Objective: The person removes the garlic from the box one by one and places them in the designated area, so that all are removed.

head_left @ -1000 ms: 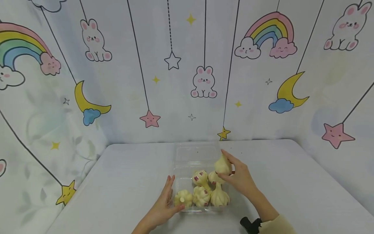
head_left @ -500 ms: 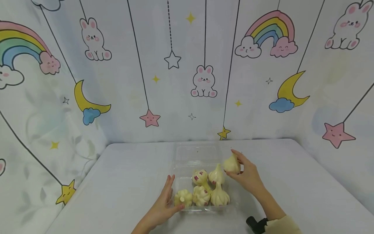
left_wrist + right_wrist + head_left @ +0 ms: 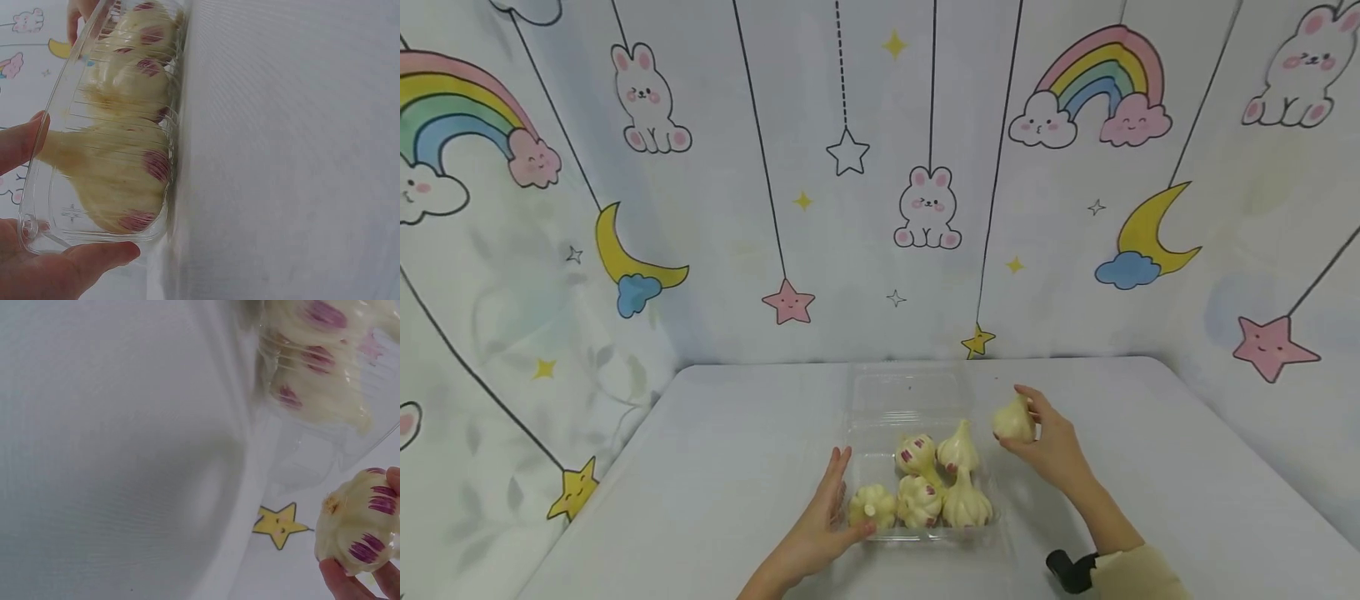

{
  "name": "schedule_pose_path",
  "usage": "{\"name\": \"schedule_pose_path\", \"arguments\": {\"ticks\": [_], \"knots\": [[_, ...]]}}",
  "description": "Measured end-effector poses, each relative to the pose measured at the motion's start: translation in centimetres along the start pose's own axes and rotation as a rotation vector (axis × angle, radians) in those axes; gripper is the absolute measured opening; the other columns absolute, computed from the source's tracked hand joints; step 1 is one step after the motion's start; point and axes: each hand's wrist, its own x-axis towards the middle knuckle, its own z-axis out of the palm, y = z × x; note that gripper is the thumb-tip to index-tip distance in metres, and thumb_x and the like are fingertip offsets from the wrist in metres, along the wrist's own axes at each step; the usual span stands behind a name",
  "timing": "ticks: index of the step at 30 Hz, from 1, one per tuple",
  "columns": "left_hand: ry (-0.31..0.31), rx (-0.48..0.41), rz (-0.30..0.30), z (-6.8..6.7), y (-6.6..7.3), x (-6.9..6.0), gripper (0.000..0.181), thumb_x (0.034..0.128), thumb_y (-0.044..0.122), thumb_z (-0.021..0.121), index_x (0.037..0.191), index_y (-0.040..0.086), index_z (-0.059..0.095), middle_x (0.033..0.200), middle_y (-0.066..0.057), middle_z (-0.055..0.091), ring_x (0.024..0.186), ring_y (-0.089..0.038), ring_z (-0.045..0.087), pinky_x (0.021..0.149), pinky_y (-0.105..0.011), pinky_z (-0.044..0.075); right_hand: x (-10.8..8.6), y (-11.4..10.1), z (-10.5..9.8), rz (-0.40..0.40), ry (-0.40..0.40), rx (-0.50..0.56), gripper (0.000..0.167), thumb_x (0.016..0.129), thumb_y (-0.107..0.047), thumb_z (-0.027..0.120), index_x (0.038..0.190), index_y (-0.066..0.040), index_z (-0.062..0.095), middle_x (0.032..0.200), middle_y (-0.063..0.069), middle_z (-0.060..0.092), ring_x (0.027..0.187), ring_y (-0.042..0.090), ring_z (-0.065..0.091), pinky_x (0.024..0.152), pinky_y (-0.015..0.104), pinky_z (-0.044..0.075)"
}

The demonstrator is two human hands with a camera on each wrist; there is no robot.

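A clear plastic clamshell box (image 3: 925, 533) stands with its lid laid back, holding several pale garlic bulbs (image 3: 919, 502) with purple marks. My left hand (image 3: 816, 525) holds the box's near left corner, thumb over the front rim and fingers along the left side. To the right of the box, my right hand (image 3: 1056, 450) pinches one garlic bulb (image 3: 1012, 419) between thumb and fingers, above the table. In the right wrist view this bulb (image 3: 359, 525) shows its root end and purple streaks, apart from the box. Most of the right hand is outside that view.
The white table (image 3: 715, 483) extends on both sides of the box. The open lid (image 3: 910, 392) lies toward the back edge, near a printed curtain (image 3: 850, 250). A black device (image 3: 1071, 572) is at the right wrist, beside a cream sleeve (image 3: 1138, 575).
My right hand has carried its garlic bulb rightward, from over the box's right side to beyond its edge, uncovering the bulb beneath. The left hand has stayed on the box.
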Motion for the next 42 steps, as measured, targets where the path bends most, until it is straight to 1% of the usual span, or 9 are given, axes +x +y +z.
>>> {"name": "schedule_pose_path", "arguments": {"ticks": [2,8,13,19,24,32,35,37,42], "knots": [[0.003,0.004,0.000,0.0,0.1,0.0,0.098,0.0813,0.018,0.070,0.147,0.012,-0.003,0.145,-0.028,-0.019,0.125,-0.058,0.007,0.096,-0.064,0.024,0.1,0.3,-0.1,0.026,-0.017,-0.001,0.073,0.073,-0.010,0.076,0.134,-0.005,0.037,0.120,0.034,0.049,0.107,0.049,0.049,0.078,0.058,0.047],[0.003,0.011,0.000,0.0,0.1,0.0,0.098,0.0817,0.018,0.069,0.147,0.012,-0.003,0.145,-0.028,-0.019,0.125,-0.058,0.007,0.096,-0.064,0.024,0.5,1.2,0.0,0.097,-0.069,0.003,0.073,0.074,-0.012,0.076,0.134,-0.004,0.035,0.122,0.035,0.046,0.108,0.048,0.048,0.080,0.057,0.047],[-0.003,0.005,0.007,0.0,0.0,0.0,0.097,0.0824,0.018,0.068,0.147,0.011,-0.003,0.145,-0.027,-0.020,0.125,-0.057,0.007,0.096,-0.064,0.024,0.8,1.7,0.1,0.118,-0.114,0.011,0.074,0.074,-0.013,0.076,0.134,-0.002,0.033,0.122,0.037,0.046,0.108,0.049,0.049,0.080,0.054,0.048],[-0.009,-0.002,0.014,0.0,-0.1,0.0,0.096,0.0829,0.018,0.068,0.147,0.011,-0.003,0.145,-0.027,-0.021,0.126,-0.057,0.006,0.096,-0.064,0.024,1.1,2.4,0.3,0.128,-0.166,-0.017,0.076,0.071,-0.014,0.078,0.131,0.000,0.034,0.120,0.038,0.047,0.106,0.049,0.050,0.076,0.053,0.049],[-0.010,-0.013,0.013,-0.1,-0.1,0.0,0.095,0.0834,0.018,0.068,0.147,0.011,-0.003,0.145,-0.026,-0.022,0.126,-0.056,0.005,0.097,-0.064,0.022,1.3,2.9,0.4,0.148,-0.197,-0.024,0.077,0.069,-0.011,0.079,0.130,0.002,0.034,0.119,0.038,0.047,0.104,0.049,0.050,0.074,0.050,0.050],[-0.007,-0.016,0.014,0.0,0.0,0.1,0.095,0.0831,0.018,0.068,0.147,0.008,-0.002,0.145,-0.027,-0.021,0.126,-0.056,0.005,0.097,-0.064,0.022,1.6,3.2,0.5,0.153,-0.225,-0.053,0.075,0.068,-0.010,0.080,0.126,0.001,0.035,0.116,0.040,0.047,0.098,0.049,0.053,0.067,0.044,0.052],[-0.007,-0.015,0.007,0.0,0.0,0.1,0.095,0.0830,0.019,0.068,0.147,0.008,-0.002,0.145,-0.026,-0.021,0.126,-0.056,0.005,0.097,-0.064,0.022,1.6,3.2,0.6,0.149,-0.229,-0.067,0.077,0.067,-0.009,0.080,0.129,0.000,0.035,0.116,0.040,0.047,0.097,0.047,0.055,0.066,0.042,0.052],[-0.008,-0.011,0.005,0.0,0.0,0.1,0.096,0.0830,0.019,0.068,0.147,0.009,-0.002,0.145,-0.026,-0.021,0.126,-0.056,0.005,0.096,-0.065,0.022,1.7,3.2,0.6,0.139,-0.233,-0.075,0.080,0.066,-0.008,0.080,0.131,0.000,0.035,0.117,0.040,0.046,0.098,0.049,0.054,0.068,0.044,0.052],[-0.010,-0.006,0.001,-0.1,-0.1,0.1,0.095,0.0833,0.020,0.068,0.147,0.010,-0.002,0.146,-0.025,-0.021,0.126,-0.057,0.006,0.096,-0.065,0.023,1.6,3.1,0.6,0.108,-0.238,-0.097,0.086,0.064,-0.009,0.081,0.135,0.001,0.033,0.118,0.039,0.047,0.105,0.053,0.048,0.078,0.055,0.047]]}}
